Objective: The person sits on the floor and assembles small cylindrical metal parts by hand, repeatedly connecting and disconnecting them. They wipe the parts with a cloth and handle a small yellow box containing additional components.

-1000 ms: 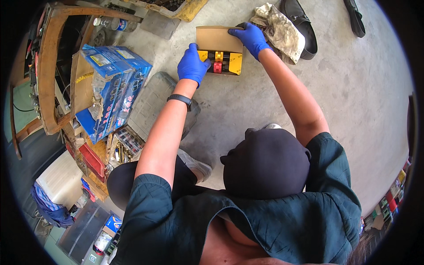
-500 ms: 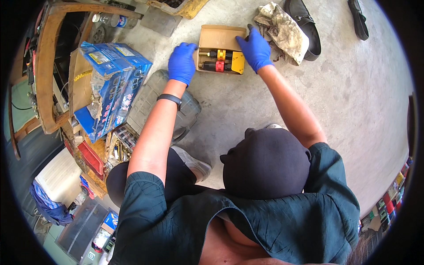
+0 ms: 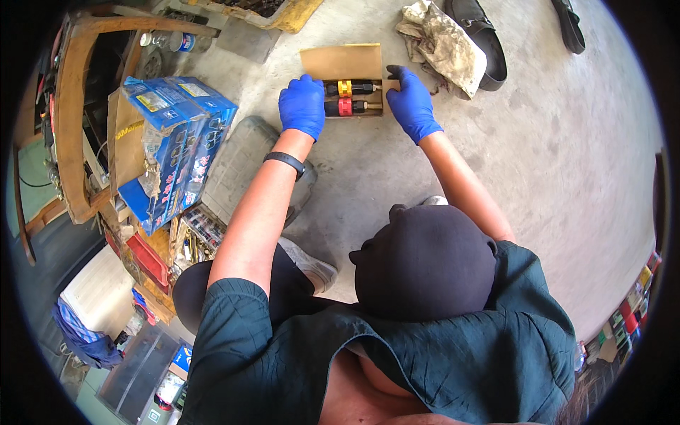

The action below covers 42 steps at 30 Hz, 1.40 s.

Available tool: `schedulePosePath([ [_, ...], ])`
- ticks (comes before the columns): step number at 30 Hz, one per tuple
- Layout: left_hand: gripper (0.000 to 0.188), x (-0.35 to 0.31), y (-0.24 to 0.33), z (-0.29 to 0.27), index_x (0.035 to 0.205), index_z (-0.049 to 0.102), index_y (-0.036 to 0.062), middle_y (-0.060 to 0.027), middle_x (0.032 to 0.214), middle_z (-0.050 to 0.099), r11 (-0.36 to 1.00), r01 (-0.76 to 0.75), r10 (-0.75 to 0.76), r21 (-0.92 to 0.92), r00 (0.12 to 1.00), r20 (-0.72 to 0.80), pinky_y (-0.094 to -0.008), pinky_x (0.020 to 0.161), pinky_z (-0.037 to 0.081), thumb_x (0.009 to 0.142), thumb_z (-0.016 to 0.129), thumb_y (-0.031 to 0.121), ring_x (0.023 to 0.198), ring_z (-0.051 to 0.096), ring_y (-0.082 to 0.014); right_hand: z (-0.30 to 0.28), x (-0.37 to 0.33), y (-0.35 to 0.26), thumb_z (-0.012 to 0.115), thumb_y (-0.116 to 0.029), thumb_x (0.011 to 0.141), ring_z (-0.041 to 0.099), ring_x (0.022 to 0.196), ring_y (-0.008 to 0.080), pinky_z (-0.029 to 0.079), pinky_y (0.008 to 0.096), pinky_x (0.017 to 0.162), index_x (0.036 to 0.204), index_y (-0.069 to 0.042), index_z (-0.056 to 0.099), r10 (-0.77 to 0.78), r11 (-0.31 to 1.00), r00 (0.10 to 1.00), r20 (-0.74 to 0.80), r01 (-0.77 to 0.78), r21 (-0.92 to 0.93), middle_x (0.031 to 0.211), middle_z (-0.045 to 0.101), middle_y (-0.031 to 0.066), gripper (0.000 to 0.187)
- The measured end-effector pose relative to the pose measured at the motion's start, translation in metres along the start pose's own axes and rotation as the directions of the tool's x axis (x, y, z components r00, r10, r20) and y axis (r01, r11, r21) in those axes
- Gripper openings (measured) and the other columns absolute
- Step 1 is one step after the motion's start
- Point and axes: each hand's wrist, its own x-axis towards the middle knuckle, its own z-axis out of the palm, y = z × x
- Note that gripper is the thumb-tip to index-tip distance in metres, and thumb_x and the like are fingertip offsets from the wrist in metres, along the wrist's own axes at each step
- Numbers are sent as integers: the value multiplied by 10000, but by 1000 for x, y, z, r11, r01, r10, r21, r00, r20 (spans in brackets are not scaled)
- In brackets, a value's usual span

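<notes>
A small cardboard box (image 3: 354,115) lies on the concrete floor with its lid (image 3: 341,62) raised at the far side. Two black cylindrical parts rest in it side by side, one with a yellow ring (image 3: 345,88), the other with a red ring (image 3: 345,107). Their thin brass-coloured ends point right. My left hand (image 3: 301,108), in a blue glove, is closed against the box's left end and covers it; what its fingers grip is hidden. My right hand (image 3: 411,105), also blue-gloved with dark fingertips, is beside the right end, its thumb and finger apart with nothing between them.
A stained cloth (image 3: 453,57) and black shoes (image 3: 489,57) lie right of the box. On the left are a torn blue carton (image 3: 180,134), a grey plastic case (image 3: 248,156), a wooden frame (image 3: 71,127) and a plastic bottle (image 3: 180,41). A yellow-edged tray (image 3: 301,18) is at the far edge.
The yellow panel at the box's right end no longer shows, and the brass-coloured ends now point right instead of left. My left hand has closed over the left end; my right hand has come lower.
</notes>
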Motion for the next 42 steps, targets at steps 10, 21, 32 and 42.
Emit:
schedulePosePath([
  [10,109,6,-7,-47,911,715,129,-128,955,650,977,-213,214,-20,977,16,-462,772,543,809,700,164,927,650,-315,5,6,37,596,-119,814,700,985,330,536,377,882,1144,-91,705,159,952,981,112,-183,247,1059,727,186,348],
  [21,229,-18,-83,-155,972,724,51,-119,908,679,927,-13,142,-375,938,317,-357,781,509,812,761,211,853,648,-254,-13,3,17,639,-164,817,670,1042,357,522,422,912,1177,-68,674,92,993,989,113,-100,67,1106,703,189,375],
  [32,341,-89,-64,-233,1262,597,23,-121,1182,668,-355,535,228,-767,845,484,-385,1019,506,991,641,224,1113,635,-224,-39,-47,-182,646,-366,962,632,980,186,517,344,860,1187,7,644,-465,539,857,224,73,839,1050,686,129,436],
  [42,543,-97,-75,-225,1435,473,34,-124,1292,605,-115,346,-47,-931,935,353,-359,1050,460,1023,571,375,1149,603,-224,-16,-52,-195,644,-287,964,610,850,120,515,302,779,1174,53,610,-420,560,859,291,-7,829,963,689,104,400],
])
